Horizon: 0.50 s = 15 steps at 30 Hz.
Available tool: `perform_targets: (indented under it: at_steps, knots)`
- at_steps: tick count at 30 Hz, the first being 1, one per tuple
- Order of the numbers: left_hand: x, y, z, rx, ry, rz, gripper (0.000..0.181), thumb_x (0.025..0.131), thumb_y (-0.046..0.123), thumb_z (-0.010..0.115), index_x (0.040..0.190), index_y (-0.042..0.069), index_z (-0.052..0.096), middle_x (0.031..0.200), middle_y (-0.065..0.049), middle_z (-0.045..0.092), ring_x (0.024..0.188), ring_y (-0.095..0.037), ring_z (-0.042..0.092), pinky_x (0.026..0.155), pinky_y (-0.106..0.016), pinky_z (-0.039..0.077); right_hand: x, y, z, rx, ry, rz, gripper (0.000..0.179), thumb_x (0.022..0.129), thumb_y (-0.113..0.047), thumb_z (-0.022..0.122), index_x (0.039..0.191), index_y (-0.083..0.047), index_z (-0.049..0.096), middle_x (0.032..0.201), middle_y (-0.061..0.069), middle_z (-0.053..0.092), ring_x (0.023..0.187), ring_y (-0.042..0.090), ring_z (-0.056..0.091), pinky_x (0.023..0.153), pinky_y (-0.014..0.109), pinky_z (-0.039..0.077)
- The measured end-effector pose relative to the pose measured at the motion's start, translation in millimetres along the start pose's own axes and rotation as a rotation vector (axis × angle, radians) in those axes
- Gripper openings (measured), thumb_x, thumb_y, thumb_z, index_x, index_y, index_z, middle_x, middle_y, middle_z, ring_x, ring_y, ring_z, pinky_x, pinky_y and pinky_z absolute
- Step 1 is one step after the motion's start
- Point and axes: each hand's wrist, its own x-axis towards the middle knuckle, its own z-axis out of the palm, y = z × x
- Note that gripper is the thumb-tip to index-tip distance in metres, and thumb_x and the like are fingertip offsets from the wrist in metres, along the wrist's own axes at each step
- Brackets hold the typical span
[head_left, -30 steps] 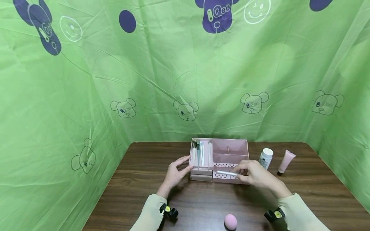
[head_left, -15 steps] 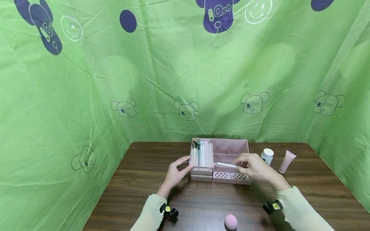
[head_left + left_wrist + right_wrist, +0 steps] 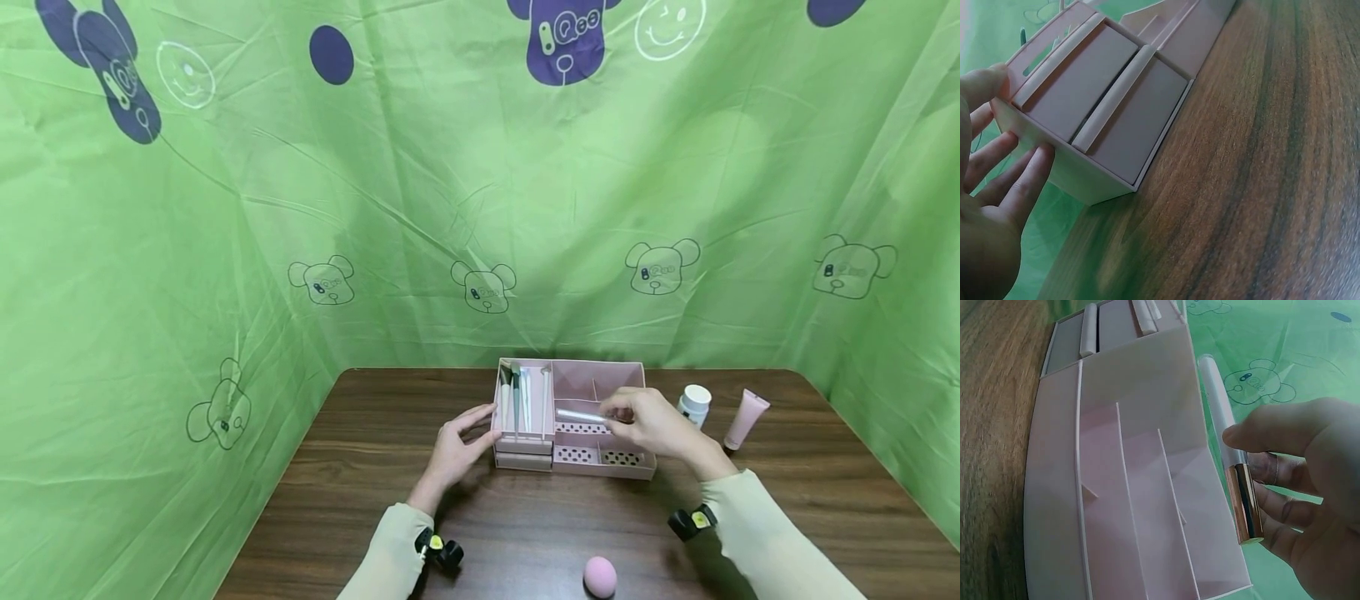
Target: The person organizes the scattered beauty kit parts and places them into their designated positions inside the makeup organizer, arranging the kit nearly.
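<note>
Lower center of the head view, the right hand (image 3: 651,421) pinches a white tube (image 3: 579,416) (gold-ended), apparently above a pink organizer (image 3: 573,375); the left hand (image 3: 453,446), fingers extended, touches its side.

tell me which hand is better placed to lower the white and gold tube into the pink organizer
The right hand, likely: it pinches the white and gold tube above the pink organizer, while the left hand touches the organizer's left side.
</note>
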Motion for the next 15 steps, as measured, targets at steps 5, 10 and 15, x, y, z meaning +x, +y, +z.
perform_targets:
  at_steps: [5, 10, 15]
  knots:
    - [-0.9, -0.5, 0.6, 0.039, 0.013, -0.004, 0.047, 0.087, 0.017, 0.074, 0.129, 0.002, 0.061, 0.133, -0.019, 0.059, 0.119, -0.034, 0.060, 0.105, -0.053, 0.046, 2.6, 4.0, 3.3, -0.027, -0.015, 0.025, 0.015, 0.080, -0.008, 0.076, 0.093, -0.015, 0.075, 0.081, -0.012, 0.065, 0.071, 0.006, 0.059, 0.062, 0.020, 0.055]
    - [-0.8, -0.5, 0.5, 0.037, 0.008, -0.003, 0.046, 0.088, 0.017, 0.074, 0.129, 0.002, 0.061, 0.133, -0.018, 0.059, 0.119, -0.034, 0.061, 0.105, -0.053, 0.046, 4.2, 8.3, 6.0, -0.056, -0.022, 0.050, 0.016, 0.079, -0.007, 0.075, 0.093, -0.015, 0.075, 0.081, -0.011, 0.065, 0.071, 0.008, 0.059, 0.062, 0.019, 0.054]
    - [-0.4, -0.4, 0.3, 0.022, 0.002, -0.003, 0.046, 0.088, 0.015, 0.074, 0.129, 0.001, 0.061, 0.133, -0.019, 0.059, 0.118, -0.035, 0.061, 0.104, -0.057, 0.045, 6.0, 12.1, 10.0, -0.094, -0.010, 0.050, 0.016, 0.078, -0.008, 0.075, 0.093, -0.014, 0.075, 0.082, -0.008, 0.066, 0.072, 0.008, 0.059, 0.063, 0.020, 0.054]
